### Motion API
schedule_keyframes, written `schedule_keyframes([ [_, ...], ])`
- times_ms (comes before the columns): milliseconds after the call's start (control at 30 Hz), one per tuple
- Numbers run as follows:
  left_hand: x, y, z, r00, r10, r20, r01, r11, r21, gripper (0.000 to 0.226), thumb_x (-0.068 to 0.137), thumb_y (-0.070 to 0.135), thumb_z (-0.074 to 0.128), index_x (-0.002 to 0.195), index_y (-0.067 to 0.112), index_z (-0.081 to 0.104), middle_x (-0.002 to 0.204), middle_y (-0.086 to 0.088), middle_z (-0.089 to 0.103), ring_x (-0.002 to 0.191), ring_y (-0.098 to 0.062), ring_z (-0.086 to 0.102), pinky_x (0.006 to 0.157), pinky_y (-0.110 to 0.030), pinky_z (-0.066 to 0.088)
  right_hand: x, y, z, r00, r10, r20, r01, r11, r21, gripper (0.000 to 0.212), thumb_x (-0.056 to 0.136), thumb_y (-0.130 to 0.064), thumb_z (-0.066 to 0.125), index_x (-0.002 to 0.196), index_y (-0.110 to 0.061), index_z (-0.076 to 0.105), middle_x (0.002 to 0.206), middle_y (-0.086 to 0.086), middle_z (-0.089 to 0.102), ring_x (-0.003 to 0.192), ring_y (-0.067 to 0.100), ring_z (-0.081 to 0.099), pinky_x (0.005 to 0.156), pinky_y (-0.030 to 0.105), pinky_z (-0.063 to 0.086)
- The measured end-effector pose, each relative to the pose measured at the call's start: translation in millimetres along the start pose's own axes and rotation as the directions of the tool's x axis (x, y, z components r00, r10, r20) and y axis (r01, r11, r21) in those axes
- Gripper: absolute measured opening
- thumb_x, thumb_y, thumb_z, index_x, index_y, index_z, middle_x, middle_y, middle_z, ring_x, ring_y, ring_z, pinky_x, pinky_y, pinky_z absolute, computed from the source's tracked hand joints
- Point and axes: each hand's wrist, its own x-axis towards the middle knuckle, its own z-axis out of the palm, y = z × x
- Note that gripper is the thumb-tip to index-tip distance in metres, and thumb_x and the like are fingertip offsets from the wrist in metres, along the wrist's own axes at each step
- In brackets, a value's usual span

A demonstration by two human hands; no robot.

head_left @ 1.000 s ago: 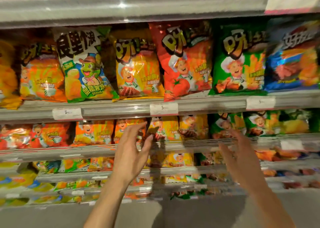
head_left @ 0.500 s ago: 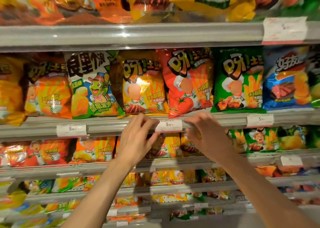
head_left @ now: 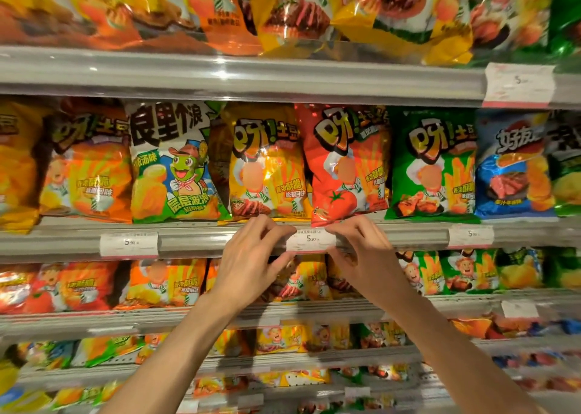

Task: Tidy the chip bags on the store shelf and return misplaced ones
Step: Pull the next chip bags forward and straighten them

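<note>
While the red chip bag [head_left: 345,165] overhangs the shelf [head_left: 220,240] edge, both hands' [head_left: 251,259] [head_left: 361,250] curled fingers are pinched around the price tag [head_left: 309,240], apparently to straighten it.

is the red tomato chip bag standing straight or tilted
Tilted: the red tomato bag leans left, its bottom corner overhanging the shelf edge.

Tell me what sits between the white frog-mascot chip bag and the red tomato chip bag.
One yellow chip bag, standing upright on the shelf rail, shown in the head view.
</note>
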Motion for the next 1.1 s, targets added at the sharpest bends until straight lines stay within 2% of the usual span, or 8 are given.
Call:
schedule_keyframes([
  [133,-0.3,-1.0,0.2,1.000,-0.013,-0.001,0.013,1.000,-0.027,0.038,0.089,0.037,0.071,0.122,0.022,0.063,0.099,0.005,0.051,0.092,-0.018,0.054,0.066,-0.028,0.045,0.4,-5.2,-2.2,0.999,0.045,-0.008,-0.045,0.999,0.017,0.032,0.090,-0.023,0.069,0.120,-0.013,0.067,0.102,0.006,0.060,0.091,0.023,0.061,0.078,0.041,0.052],
  [233,0.0,-0.2,-1.0,1.000,-0.026,0.003,0.026,0.999,-0.045,0.038,0.088,0.037,0.071,0.122,0.022,0.063,0.099,0.006,0.051,0.093,-0.016,0.054,0.066,-0.026,0.044,5.0,-11.2,-12.3,0.996,0.066,0.067,-0.070,0.996,0.055,0.030,0.092,-0.033,0.064,0.115,-0.014,0.069,0.101,0.002,0.061,0.092,0.018,0.061,0.078,0.036,0.053],
  [400,0.8,1.4,-2.1,0.998,-0.057,0.023,0.058,0.996,-0.069,0.037,0.088,0.035,0.072,0.122,0.024,0.063,0.100,0.007,0.051,0.095,-0.015,0.054,0.068,-0.028,0.047,43.5,-31.6,-46.3,0.926,0.333,0.178,-0.368,0.900,0.232,0.021,0.095,-0.034,0.064,0.115,-0.028,0.066,0.095,-0.014,0.062,0.085,0.007,0.060,0.075,0.028,0.052],
  [567,1.7,2.4,-5.3,0.996,-0.074,0.053,0.078,0.994,-0.077,0.037,0.088,0.036,0.071,0.123,0.026,0.061,0.101,0.009,0.050,0.097,-0.014,0.053,0.070,-0.028,0.048,93.0,-63.0,-47.3,0.933,0.277,0.231,-0.326,0.921,0.215,0.045,0.096,-0.040,0.062,0.139,-0.028,0.053,0.116,-0.008,0.066,0.102,0.006,0.064,0.091,0.031,0.056],
  [733,3.2,1.9,-9.1,0.994,-0.073,0.078,0.081,0.992,-0.102,0.039,0.087,0.035,0.071,0.124,0.027,0.061,0.101,0.010,0.049,0.097,-0.012,0.053,0.070,-0.029,0.049,114.7,-68.3,-38.1,0.893,0.363,0.264,-0.427,0.871,0.245,0.071,0.095,-0.037,0.065,0.155,-0.024,0.030,0.153,-0.001,0.046,0.131,0.013,0.054,0.106,0.040,0.050],
  [800,3.4,1.4,-9.2,0.994,-0.075,0.081,0.084,0.991,-0.107,0.040,0.087,0.035,0.072,0.125,0.027,0.061,0.103,0.009,0.050,0.099,-0.012,0.053,0.071,-0.030,0.050,119.9,-69.4,-34.1,0.886,0.384,0.261,-0.440,0.873,0.210,0.073,0.095,-0.039,0.064,0.156,-0.022,0.028,0.156,0.002,0.043,0.134,0.018,0.052,0.108,0.043,0.048],
  [900,3.5,1.0,-9.2,0.993,-0.080,0.086,0.089,0.990,-0.107,0.040,0.087,0.035,0.072,0.125,0.028,0.061,0.104,0.009,0.050,0.101,-0.011,0.052,0.072,-0.030,0.050,134.1,-70.5,-28.5,0.840,0.402,0.364,-0.481,0.863,0.156,0.077,0.094,-0.043,0.064,0.156,-0.022,0.023,0.154,0.007,0.045,0.134,0.026,0.051,0.107,0.045,0.046],
  [1100,4.0,0.4,-10.6,0.991,-0.085,0.101,0.096,0.989,-0.112,0.042,0.086,0.034,0.072,0.126,0.027,0.061,0.102,0.010,0.050,0.101,-0.010,0.052,0.073,-0.025,0.046,169.6,-71.5,-28.1,0.727,0.471,0.500,-0.555,0.832,0.023,0.081,0.098,-0.048,0.057,0.158,-0.013,0.016,0.140,0.012,0.057,0.125,0.031,0.056,0.096,0.036,0.046],
])
